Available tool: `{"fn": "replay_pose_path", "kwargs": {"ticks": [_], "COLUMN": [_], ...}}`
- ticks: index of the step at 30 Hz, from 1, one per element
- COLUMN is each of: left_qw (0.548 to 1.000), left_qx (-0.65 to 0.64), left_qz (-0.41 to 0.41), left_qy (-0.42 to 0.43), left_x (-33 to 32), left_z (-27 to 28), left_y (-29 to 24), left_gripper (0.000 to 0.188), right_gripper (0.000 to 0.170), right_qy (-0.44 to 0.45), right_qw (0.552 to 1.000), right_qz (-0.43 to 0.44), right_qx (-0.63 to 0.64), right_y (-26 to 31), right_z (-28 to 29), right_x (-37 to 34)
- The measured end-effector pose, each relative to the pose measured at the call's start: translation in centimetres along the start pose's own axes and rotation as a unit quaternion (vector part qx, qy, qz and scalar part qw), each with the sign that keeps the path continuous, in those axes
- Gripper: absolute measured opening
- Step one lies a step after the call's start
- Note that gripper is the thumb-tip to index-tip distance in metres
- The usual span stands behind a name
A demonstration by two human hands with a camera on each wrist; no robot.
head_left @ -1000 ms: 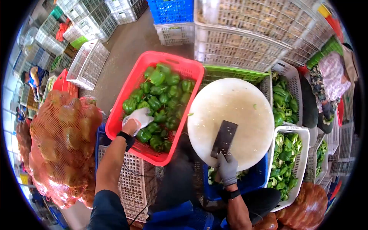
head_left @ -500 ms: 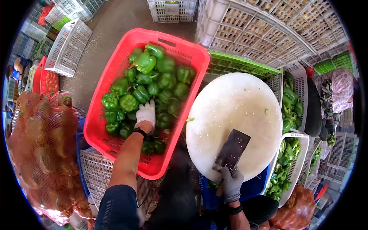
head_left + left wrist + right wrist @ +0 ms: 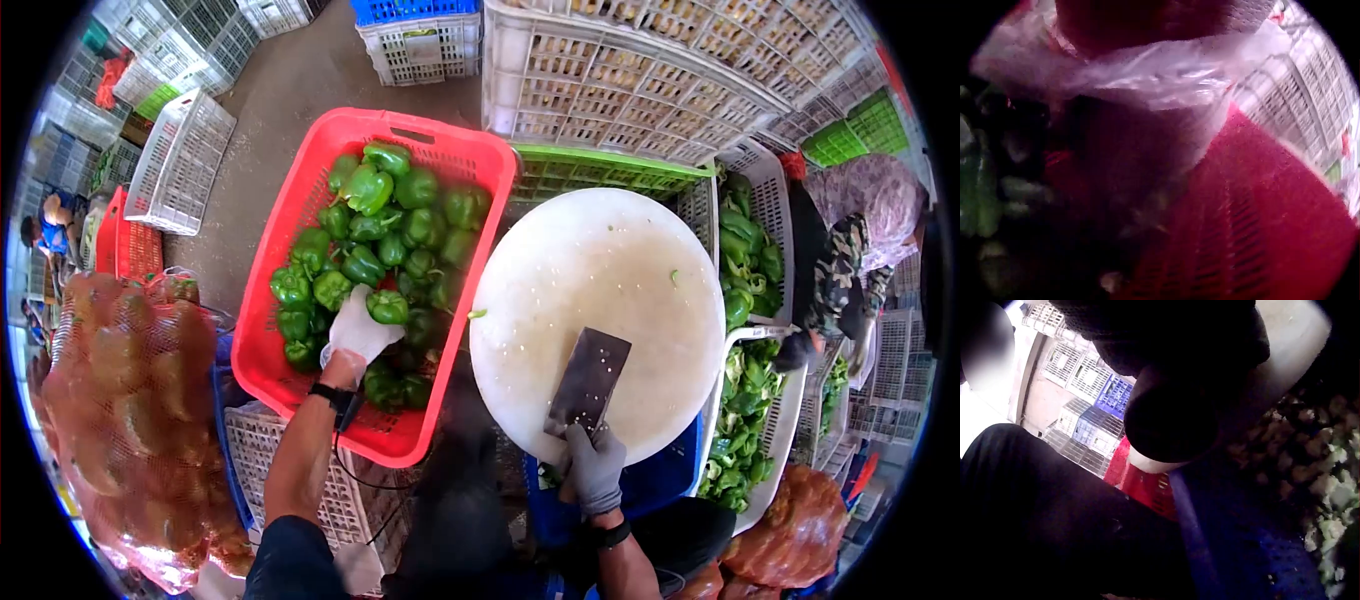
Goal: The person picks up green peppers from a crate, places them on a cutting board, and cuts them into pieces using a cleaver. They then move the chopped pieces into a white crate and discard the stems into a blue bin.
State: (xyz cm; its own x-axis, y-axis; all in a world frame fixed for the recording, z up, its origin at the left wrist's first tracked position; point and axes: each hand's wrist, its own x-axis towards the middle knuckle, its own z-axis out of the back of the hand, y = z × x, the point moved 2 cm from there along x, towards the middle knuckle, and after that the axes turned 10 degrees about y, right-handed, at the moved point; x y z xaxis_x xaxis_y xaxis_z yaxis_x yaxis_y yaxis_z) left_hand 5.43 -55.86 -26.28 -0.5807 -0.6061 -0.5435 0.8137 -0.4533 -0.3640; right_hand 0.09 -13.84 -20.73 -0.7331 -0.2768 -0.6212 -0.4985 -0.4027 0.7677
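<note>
In the head view a red basket (image 3: 262, 300) holds many green bell peppers (image 3: 368, 188). The left hand (image 3: 360, 328), in a white glove, is inside it with its fingers around one pepper (image 3: 387, 307). At the lower edge of a round white board (image 3: 640, 270), the grey-gloved right hand (image 3: 597, 468) grips the handle of a cleaver (image 3: 590, 380), whose dark blade lies over the board with small pale bits on it. The left wrist view shows the red basket's wall (image 3: 1260, 206); the right wrist view is mostly dark, with the blue crate (image 3: 1191, 531) below the board.
Below the board is a blue crate (image 3: 650, 500). White crates of cut peppers (image 3: 740, 430) and whole peppers (image 3: 745, 250) stand at the right, near another person (image 3: 850, 250). A net sack (image 3: 130, 420) is at the left; stacked crates (image 3: 620, 90) rise behind the board.
The left hand, earlier reaching with spread fingers among the peppers, now has a pepper in its grasp. The right hand keeps hold of the cleaver on the board. The head view has shifted.
</note>
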Motion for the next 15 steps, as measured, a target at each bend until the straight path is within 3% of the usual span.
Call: {"fn": "replay_pose_path", "kwargs": {"ticks": [3, 6, 9, 10, 13, 14, 15], "left_qw": [0.976, 0.950, 0.912, 0.904, 0.888, 0.884, 0.892], "left_qx": [-0.196, -0.222, -0.329, -0.334, -0.306, -0.286, -0.287], "left_qz": [-0.095, -0.218, -0.151, -0.158, -0.167, -0.177, -0.187], "left_qy": [0.019, 0.029, 0.193, 0.214, 0.300, 0.324, 0.294], "left_x": [-3.9, -7.0, -11.8, -12.5, -14.9, -14.9, -13.6], "left_z": [1.1, 0.9, 2.3, 1.8, -0.5, -1.9, -4.4], "left_y": [-1.7, -5.0, -11.6, -12.9, -17.3, -18.4, -18.5], "left_gripper": [0.101, 0.091, 0.082, 0.079, 0.072, 0.077, 0.080], "right_gripper": [0.019, 0.026, 0.030, 0.030, 0.028, 0.027, 0.027], "right_qy": [0.014, 0.048, 0.053, 0.052, -0.023, -0.054, -0.083], "right_qw": [0.998, 0.999, 0.998, 0.999, 0.989, 0.979, 0.967], "right_qz": [0.053, 0.004, 0.005, -0.007, 0.093, 0.122, 0.147], "right_qx": [0.015, 0.020, -0.013, -0.011, -0.117, -0.154, -0.190], "right_y": [-1.5, -1.3, 0.8, 1.6, 2.2, 2.7, 3.2], "right_z": [0.3, 0.9, 1.8, 2.2, 4.0, 4.6, 5.1], "right_x": [0.7, 0.8, -0.9, -2.0, -4.3, -5.0, -6.0]}}
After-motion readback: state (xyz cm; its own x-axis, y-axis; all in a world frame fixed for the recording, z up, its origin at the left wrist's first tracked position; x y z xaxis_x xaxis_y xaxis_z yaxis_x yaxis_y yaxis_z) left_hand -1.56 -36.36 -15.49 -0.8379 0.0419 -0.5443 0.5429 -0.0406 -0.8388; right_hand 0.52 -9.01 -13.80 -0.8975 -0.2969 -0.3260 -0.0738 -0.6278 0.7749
